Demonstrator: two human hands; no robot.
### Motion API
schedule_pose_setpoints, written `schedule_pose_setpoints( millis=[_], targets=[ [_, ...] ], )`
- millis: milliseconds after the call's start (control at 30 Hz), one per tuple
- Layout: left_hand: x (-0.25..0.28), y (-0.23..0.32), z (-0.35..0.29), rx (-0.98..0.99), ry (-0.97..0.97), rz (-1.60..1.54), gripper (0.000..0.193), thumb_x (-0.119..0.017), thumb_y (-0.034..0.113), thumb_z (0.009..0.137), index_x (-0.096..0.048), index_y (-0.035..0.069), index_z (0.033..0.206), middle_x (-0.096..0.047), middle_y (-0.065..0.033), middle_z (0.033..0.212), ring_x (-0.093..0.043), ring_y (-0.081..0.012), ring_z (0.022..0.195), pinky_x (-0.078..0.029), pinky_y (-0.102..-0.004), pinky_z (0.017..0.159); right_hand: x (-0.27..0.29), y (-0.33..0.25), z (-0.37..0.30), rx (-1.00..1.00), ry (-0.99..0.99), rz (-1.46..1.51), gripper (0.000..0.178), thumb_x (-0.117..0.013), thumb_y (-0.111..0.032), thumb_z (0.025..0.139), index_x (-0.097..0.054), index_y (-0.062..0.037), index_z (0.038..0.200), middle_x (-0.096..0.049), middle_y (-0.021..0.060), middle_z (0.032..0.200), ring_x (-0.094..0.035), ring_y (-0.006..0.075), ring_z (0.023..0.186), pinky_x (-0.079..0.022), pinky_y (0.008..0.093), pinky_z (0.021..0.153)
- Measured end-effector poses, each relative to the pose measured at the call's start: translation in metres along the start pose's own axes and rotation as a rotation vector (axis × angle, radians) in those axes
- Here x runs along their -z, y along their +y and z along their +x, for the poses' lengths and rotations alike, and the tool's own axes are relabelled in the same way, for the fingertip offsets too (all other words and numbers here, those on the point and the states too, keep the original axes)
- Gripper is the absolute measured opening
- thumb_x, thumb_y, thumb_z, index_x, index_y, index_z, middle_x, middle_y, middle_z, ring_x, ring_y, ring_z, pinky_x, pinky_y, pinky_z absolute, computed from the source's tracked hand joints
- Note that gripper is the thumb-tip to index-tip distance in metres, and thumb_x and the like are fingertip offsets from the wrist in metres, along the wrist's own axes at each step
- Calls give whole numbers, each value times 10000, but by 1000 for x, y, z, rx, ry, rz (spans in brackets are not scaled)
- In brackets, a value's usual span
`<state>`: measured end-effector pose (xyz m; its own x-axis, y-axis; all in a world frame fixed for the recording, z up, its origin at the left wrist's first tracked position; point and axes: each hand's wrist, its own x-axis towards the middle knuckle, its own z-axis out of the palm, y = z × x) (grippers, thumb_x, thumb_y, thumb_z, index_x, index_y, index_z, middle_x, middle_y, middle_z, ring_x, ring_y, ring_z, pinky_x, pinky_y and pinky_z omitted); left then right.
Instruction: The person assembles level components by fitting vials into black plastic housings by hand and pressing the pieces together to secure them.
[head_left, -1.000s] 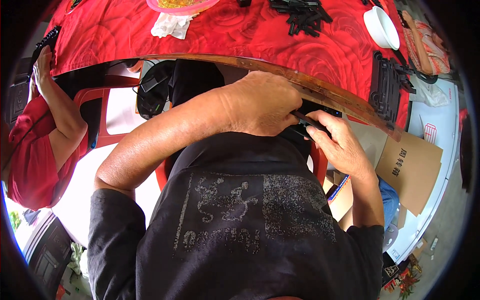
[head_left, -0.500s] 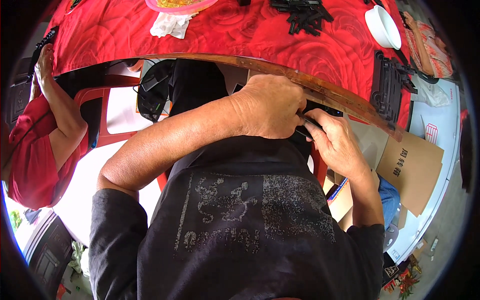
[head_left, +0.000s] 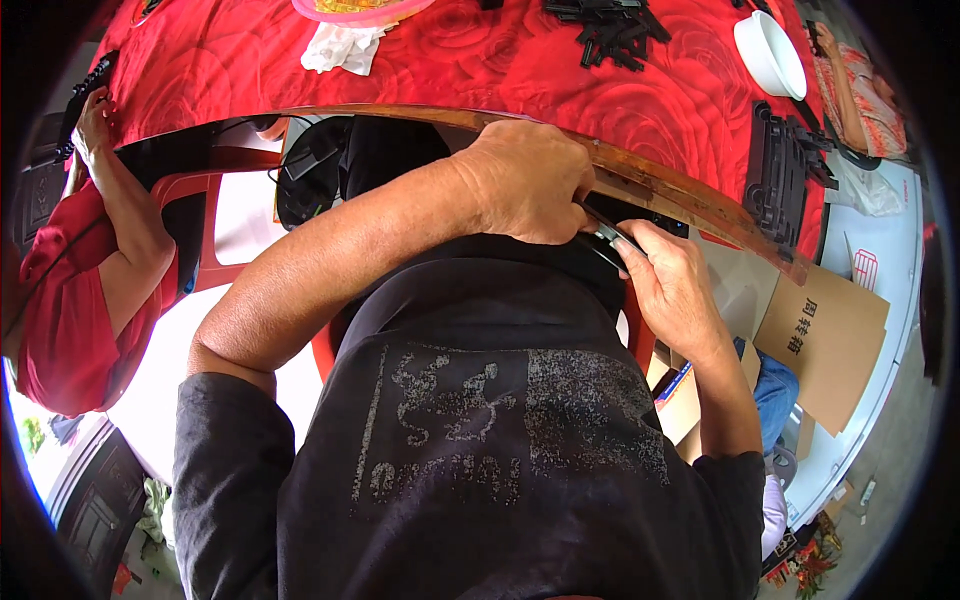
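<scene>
Just in front of the table's near edge, my left hand (head_left: pixel 530 185) is closed, knuckles up, over one end of a thin dark strip-shaped part (head_left: pixel 607 234). My right hand (head_left: pixel 668 285) pinches the same part from the right, thumb along it and fingers mostly hidden beneath. A light glint shows on the part between the two hands. Its full shape is covered by my fingers.
A red rose-patterned cloth covers the table (head_left: pixel 450 70). On it lie black plastic pieces (head_left: pixel 615 35), a white bowl (head_left: pixel 770 55), a crumpled tissue (head_left: pixel 342 48) and black frames (head_left: pixel 775 180). Cardboard (head_left: pixel 825 345) stands right. A co-worker's arm (head_left: pixel 130 210) is at left.
My left hand has shifted slightly up and left, toward the table edge. More of the dark part shows between my hands. My right hand stays nearly in place.
</scene>
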<state>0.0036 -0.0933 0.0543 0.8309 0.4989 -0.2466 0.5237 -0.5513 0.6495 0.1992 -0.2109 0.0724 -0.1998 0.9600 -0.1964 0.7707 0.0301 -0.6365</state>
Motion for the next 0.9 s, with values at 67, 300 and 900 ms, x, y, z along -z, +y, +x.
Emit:
schedule_pose_setpoints(
  millis=[67,300,900],
  targets=[
    [-1,-3,2,-10,4,-3,301,-701,379,832,-728,83,876,-693,-142,837,-667,-350,904,-510,-475,782,-2,1,0,4,26,18,142,-570,-114,957,-609,21,977,-616,213,800,-620,428,735,-467,460,618],
    [5,-9,0,17,-28,22,302,-701,367,834,-716,68,867,-677,-145,793,-665,-342,871,-509,-458,754,-1,-1,-4,-39,9,75,145,-569,-103,967,-606,35,993,-612,208,779,-656,352,657,-489,407,587],
    [23,-26,-4,-183,-163,-443,174,-644,94,845,-669,-49,941,-687,-114,733,-664,-178,643,-507,-337,597,14,-16,-1,-137,-77,176,166,-550,-113,993,-605,43,1004,-611,162,704,-689,231,646,-510,326,597]
  ],
)
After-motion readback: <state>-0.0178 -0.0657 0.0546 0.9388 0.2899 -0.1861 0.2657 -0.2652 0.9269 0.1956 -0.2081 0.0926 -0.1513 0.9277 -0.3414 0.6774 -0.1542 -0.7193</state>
